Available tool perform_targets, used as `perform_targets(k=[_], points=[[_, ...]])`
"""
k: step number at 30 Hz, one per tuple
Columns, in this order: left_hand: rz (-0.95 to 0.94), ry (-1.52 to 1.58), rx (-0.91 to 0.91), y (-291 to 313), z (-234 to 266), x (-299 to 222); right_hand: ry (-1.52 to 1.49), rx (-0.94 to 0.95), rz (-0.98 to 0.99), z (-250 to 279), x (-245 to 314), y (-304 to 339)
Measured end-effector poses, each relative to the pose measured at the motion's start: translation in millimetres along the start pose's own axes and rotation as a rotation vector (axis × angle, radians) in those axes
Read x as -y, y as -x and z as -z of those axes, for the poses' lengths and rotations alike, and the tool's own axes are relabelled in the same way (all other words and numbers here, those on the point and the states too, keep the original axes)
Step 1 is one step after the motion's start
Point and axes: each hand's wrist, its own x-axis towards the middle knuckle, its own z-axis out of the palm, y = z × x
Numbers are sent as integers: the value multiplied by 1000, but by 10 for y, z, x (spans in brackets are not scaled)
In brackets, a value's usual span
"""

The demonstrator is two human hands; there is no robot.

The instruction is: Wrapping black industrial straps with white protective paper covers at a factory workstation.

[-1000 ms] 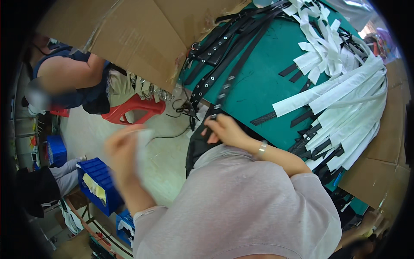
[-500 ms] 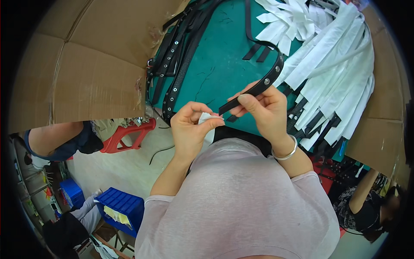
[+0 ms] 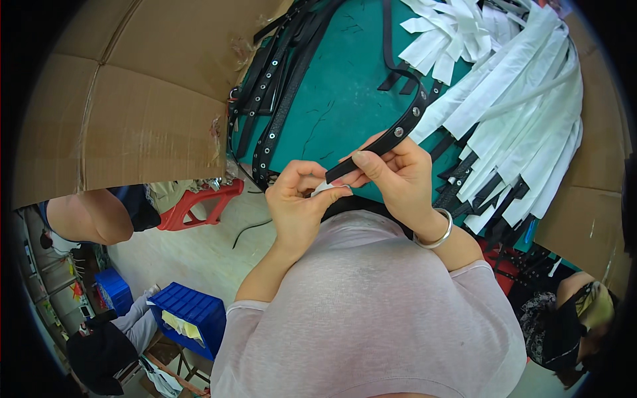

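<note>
A black belt with metal eyelets curves down from the green tabletop, its end squared off. My right hand, with a silver bangle at the wrist, pinches the belt close to that end between thumb and fingers. My left hand is closed on a small white piece, perhaps cloth or paper, mostly hidden by the fingers. The belt's end meets the left fingertips at the white piece; whether it goes inside cannot be made out.
More black belts lie at the table's left. Belts with white strips over them are heaped at the right. Cardboard walls both sides. A red stool, blue crates and other people are around the table.
My right hand has brought the belt's end slightly left and down, closer to my left hand. Less of the white piece shows between my left fingers.
</note>
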Motion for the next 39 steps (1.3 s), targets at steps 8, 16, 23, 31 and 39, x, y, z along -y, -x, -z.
perform_targets(k=[8,16,23,31,39], points=[[78,92,60,-21,26,2,210,-2,-8,46,34,15],[172,360,287,-135,116,155,401,133,38,202,121,-36],[-39,215,265,-350,36,206,162,56,-170,227,-26,-81],[-259,-138,273,-416,42,206,162,104,-185,258,-32,-77],[122,98,440,-334,80,56,174,84,-52,353,13,-92]])
